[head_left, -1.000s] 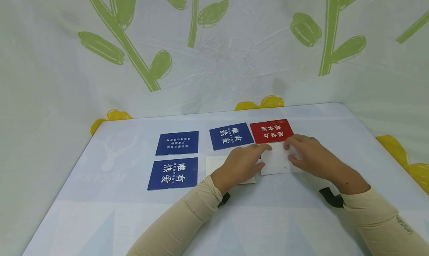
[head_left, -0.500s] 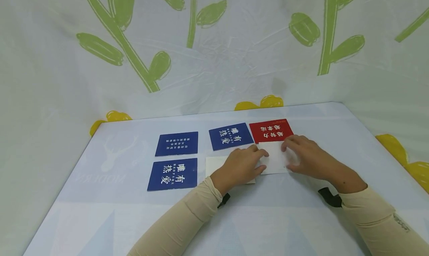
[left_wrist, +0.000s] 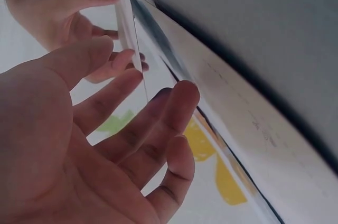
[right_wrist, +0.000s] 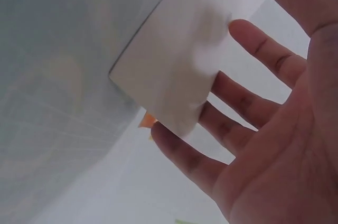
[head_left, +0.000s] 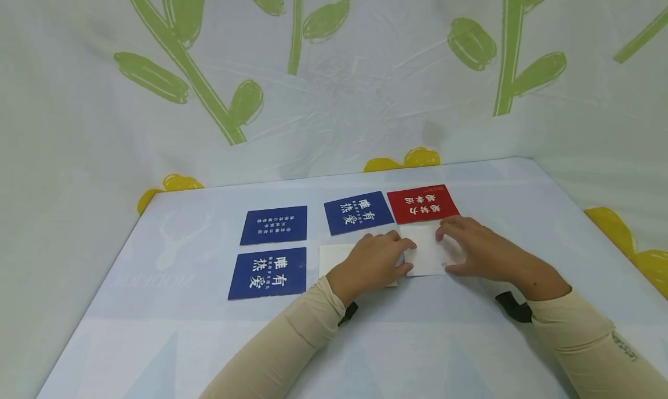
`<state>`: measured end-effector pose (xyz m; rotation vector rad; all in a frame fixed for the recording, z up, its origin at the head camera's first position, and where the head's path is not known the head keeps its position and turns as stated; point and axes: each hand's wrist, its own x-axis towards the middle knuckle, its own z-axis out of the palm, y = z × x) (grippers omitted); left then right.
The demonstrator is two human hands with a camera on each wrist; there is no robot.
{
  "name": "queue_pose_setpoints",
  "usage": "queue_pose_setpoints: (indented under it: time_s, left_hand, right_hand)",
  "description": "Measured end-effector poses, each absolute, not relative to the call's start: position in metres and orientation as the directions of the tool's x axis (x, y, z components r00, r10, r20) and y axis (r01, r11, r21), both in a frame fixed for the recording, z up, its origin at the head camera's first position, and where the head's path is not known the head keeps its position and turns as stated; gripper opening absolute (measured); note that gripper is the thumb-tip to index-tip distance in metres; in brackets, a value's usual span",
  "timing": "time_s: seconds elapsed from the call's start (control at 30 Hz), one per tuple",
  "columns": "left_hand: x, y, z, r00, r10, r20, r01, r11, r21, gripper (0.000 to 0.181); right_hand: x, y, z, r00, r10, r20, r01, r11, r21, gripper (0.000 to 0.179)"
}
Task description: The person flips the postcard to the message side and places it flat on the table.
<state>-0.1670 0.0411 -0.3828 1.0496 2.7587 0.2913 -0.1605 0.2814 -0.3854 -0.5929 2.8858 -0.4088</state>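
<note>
A thin white-faced booklet (head_left: pixel 425 257) lies on the table between both hands, just below a red booklet (head_left: pixel 423 203). My left hand (head_left: pixel 373 260) is at its left edge, fingers spread and softly bent. It also hangs over a second white-faced booklet (head_left: pixel 330 258), which it partly covers. At the right edge, the fingertips of my right hand (head_left: pixel 477 245) touch the first white booklet. In the right wrist view, the right fingers (right_wrist: pixel 185 155) extend fairly straight along that booklet's edge (right_wrist: pixel 169 71). The left wrist view shows the left palm (left_wrist: pixel 105 166) with nothing gripped in it.
Three blue booklets with white characters lie to the left: an upper one (head_left: pixel 273 225), a lower one (head_left: pixel 268 273) and one beside the red booklet (head_left: pixel 359 213). A white curtain (head_left: pixel 355 109) with printed green stems hangs behind the table (head_left: pixel 156 306).
The white booklet between the hands has shifted slightly left, then a little toward me. Both hands shifted slightly with it. The other booklets have kept their places.
</note>
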Motion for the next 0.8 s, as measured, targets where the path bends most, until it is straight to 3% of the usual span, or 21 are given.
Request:
queue_pose_setpoints:
  time_s: [0.3, 0.8]
  left_hand:
    - [-0.1654, 0.0417, -0.3848, -0.741, 0.661, -0.120, 0.632, 0.747, 0.207, 0.044]
    - [-0.1652, 0.0421, -0.3902, -0.735, 0.670, -0.107, 0.655, 0.742, 0.145, 0.041]
  right_hand:
    - [-0.1614, 0.2823, -0.3874, -0.886, -0.421, -0.192, -0.333, 0.868, -0.368, 0.052]
    - [-0.1577, 0.2776, -0.3848, -0.879, -0.425, -0.217, -0.337, 0.875, -0.347, 0.051]
